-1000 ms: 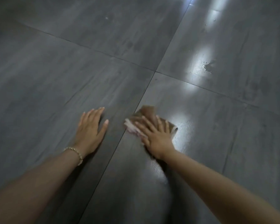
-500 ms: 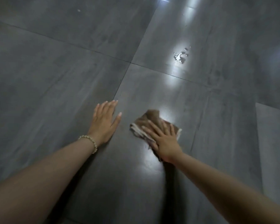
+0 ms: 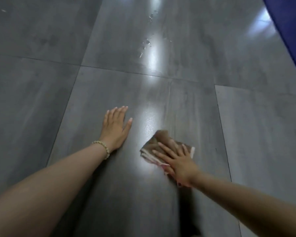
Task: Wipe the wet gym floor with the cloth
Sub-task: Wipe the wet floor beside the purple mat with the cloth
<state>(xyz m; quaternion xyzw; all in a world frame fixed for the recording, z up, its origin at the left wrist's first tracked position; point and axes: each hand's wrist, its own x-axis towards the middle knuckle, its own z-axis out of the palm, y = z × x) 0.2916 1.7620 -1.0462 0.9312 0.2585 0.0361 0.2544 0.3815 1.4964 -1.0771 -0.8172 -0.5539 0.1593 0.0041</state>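
Brown folded cloth [image 3: 162,146] sits flat on the floor [image 3: 41,100], pinned under the right hand [image 3: 176,161]. Fingers are straight and slightly spread, the palm presses down, and the tips point to about 11 o'clock. Pale pink layered edge shows on the cloth's 9 o'clock side. Its edges are blurred, so the long axis is loose: roughly 11 to 5, in line with the hand.

Left hand [image 3: 115,127] lies at 10 o'clock from the cloth, apart from it. It is flat on the tile with fingers together and thumb out, holds nothing, and looks like a brace. Bead bracelet [image 3: 102,147] on that wrist.

Key relation: unwiped droplets [image 3: 147,42] lie at 12 o'clock from the cloth, well apart, beyond the tile joint [image 3: 126,72]. A wet sheen [image 3: 149,120] runs between the 2 hands along the same line. The left hand is nearer the drops, but the right one has the cloth, so the likely next stroke is a straight push to 12 o'clock.

Surface is large dark grey glossy tiles with thin joints and streaky glare. Slip risk for the bracing palm, as a judgement. A blue panel [image 3: 290,31] cuts the 2 o'clock corner; what it is cannot be told.
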